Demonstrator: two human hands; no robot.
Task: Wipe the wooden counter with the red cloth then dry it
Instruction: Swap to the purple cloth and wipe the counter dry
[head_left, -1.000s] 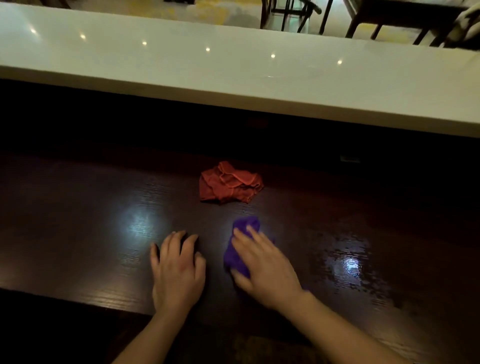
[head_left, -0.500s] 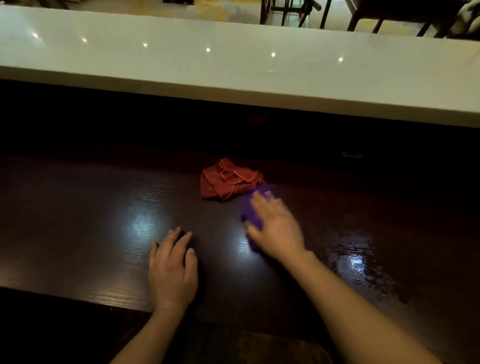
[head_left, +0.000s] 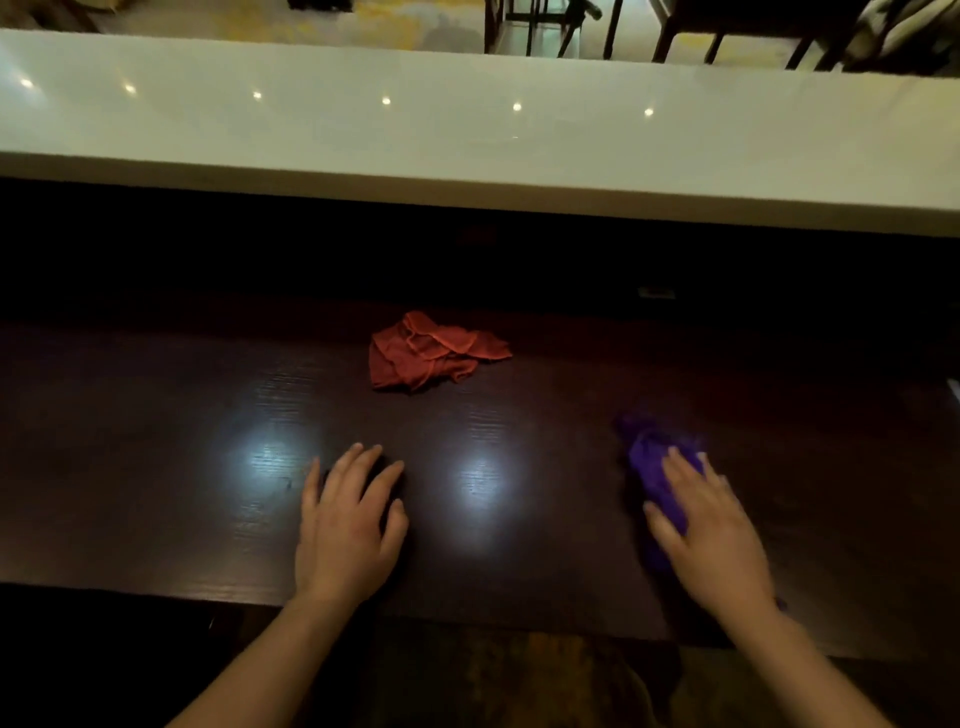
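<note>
Dark wooden table (head_left: 156, 415), red cloth (head_left: 431, 351) crumpled at centre, left hand (head_left: 345, 530) flat, grip open, right hand (head_left: 711, 530) open-fingered, pressed on purple cloth (head_left: 649, 457).

The dark wooden counter (head_left: 156, 415) is carrying my crumpled red cloth (head_left: 426, 353), purple cloth (head_left: 649, 462), and my flat left hand (head_left: 345, 530).

Two bare forearms enter frame from 6 o'clock edge, one toward 7, other toward 5. No sleeves visible up to frame edge. Left hand (head_left: 345, 530): bare, no glove; short nails. Right hand (head_left: 711, 535): bare, no glove; outline slightly blurred. Fingers on both slender. Dim light; finer detail on wrists and fingers cannot be made out.
</note>
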